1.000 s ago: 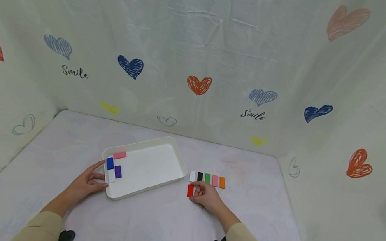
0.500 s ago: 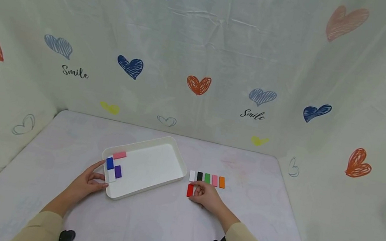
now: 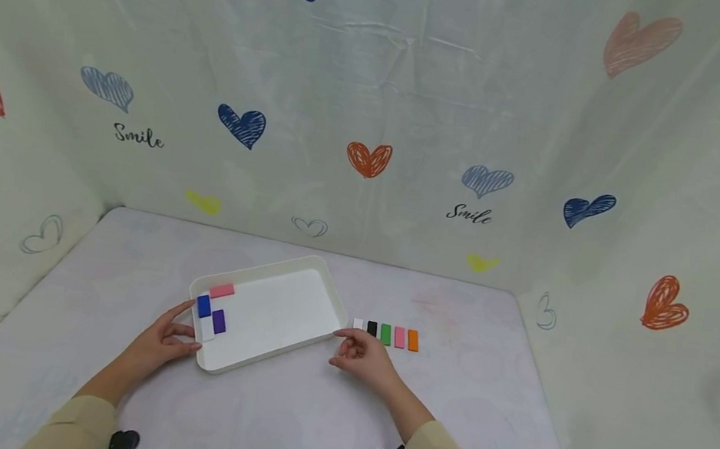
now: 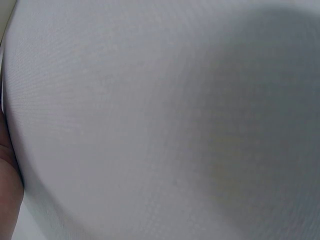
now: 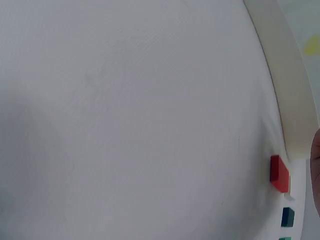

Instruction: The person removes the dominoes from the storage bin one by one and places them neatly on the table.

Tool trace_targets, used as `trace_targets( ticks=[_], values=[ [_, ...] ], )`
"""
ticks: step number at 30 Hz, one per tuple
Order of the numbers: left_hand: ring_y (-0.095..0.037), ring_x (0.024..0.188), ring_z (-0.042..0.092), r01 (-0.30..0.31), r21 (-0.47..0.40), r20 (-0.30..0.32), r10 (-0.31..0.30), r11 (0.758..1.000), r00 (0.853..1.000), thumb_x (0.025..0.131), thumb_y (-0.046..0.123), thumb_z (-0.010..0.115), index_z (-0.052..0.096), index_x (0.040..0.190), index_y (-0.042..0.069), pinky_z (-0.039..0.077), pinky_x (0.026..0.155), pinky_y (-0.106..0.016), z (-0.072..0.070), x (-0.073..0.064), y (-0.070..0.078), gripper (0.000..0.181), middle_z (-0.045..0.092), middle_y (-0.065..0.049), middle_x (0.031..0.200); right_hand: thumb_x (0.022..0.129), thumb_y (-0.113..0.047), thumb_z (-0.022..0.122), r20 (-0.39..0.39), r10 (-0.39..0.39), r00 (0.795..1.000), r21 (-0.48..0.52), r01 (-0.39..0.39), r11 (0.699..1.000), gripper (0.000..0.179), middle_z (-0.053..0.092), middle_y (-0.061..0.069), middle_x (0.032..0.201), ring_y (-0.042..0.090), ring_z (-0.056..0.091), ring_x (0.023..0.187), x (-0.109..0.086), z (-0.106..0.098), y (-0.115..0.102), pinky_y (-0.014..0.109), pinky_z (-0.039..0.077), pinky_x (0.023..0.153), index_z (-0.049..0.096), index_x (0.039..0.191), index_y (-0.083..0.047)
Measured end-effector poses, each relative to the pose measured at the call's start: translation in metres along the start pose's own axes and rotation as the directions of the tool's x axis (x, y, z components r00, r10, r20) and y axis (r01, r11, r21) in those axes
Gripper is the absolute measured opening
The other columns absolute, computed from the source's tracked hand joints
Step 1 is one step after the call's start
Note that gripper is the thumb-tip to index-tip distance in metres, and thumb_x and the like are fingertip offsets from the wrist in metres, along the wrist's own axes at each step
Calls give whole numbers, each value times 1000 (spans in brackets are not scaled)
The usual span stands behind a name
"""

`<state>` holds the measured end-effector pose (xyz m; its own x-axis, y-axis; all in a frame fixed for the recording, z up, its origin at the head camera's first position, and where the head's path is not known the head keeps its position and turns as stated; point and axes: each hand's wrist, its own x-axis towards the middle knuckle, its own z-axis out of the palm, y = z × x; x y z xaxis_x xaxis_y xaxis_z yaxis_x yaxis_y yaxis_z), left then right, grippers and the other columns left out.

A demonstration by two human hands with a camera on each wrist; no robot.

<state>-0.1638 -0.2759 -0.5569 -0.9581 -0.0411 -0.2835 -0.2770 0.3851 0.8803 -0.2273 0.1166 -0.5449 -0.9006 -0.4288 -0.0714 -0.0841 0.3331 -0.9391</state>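
Note:
The left hand (image 3: 155, 345) touches the left end of a white tray (image 3: 270, 358), index finger and thumb spread along its rim. Inside lie a pink block (image 3: 222, 290), a blue block (image 3: 203, 306), a purple block (image 3: 218, 321) and a white one. Beside the tray's near right corner, the right hand (image 3: 367, 361) has its index fingertip at the rim and its thumb apart below. A red block (image 5: 279, 174) shows in the right wrist view close to the tray corner; the right hand covers its spot in the head view.
Right of the tray stands a row of small blocks: white (image 3: 357, 323), black (image 3: 372, 329), green (image 3: 385, 335), pink (image 3: 400, 337) and orange (image 3: 413, 340). White cloth (image 3: 273, 429) covers the table. A heart-patterned curtain (image 3: 435, 96) encloses the back and sides.
The right hand has shifted left from beside the red block to the tray's corner, and the red block has gone from sight in the head view. The left hand keeps its place.

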Motion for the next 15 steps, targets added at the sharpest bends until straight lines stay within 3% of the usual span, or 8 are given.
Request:
trace_targets(
  ticks=[15],
  values=[
    [-21,82,60,6,-14,4,-6,1000,1000,85,26,77,16,157,18,49,75,-21,1,0,-2,95,56,-21,120,79,2,77,55,-99,994,142,91,986,45,61,0,83,7,51,66,24,52,-38,16,42,58,63,121,6]
  ],
)
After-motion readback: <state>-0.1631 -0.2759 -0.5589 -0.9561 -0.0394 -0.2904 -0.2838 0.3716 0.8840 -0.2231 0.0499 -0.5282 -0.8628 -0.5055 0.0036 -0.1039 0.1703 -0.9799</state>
